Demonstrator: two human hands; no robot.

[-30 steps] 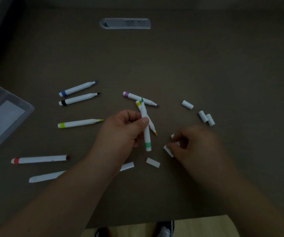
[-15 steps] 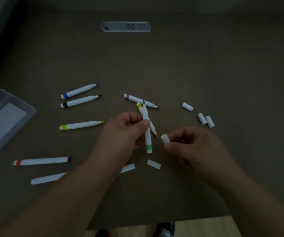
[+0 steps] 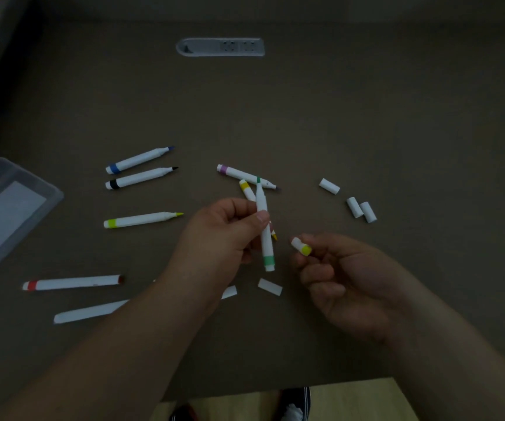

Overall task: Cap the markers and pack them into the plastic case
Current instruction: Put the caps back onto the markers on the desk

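Figure: the left hand (image 3: 223,235) pinches a green-banded marker (image 3: 264,226) at mid-barrel, its long axis running nearly straight away from the person, bare green tip toward the table's far edge and banded end toward the near edge. The right hand (image 3: 345,278), just beside it to the right, pinches a short cap with a yellow band (image 3: 302,246) between thumb and fingertips, level with the marker's lower half. The cap therefore lies on the banded-end side of the tip; to seat any cap, it would have to travel toward the far edge and meet the tip along the barrel's axis. Whether this yellow-banded cap belongs to the green marker is doubtful by colour. Other uncapped markers lie on the table (image 3: 366,117) left of the hands, and loose white caps (image 3: 329,186) lie toward the right edge. The plastic case (image 3: 8,208) sits at the left edge, well apart; no markers are visible in it.
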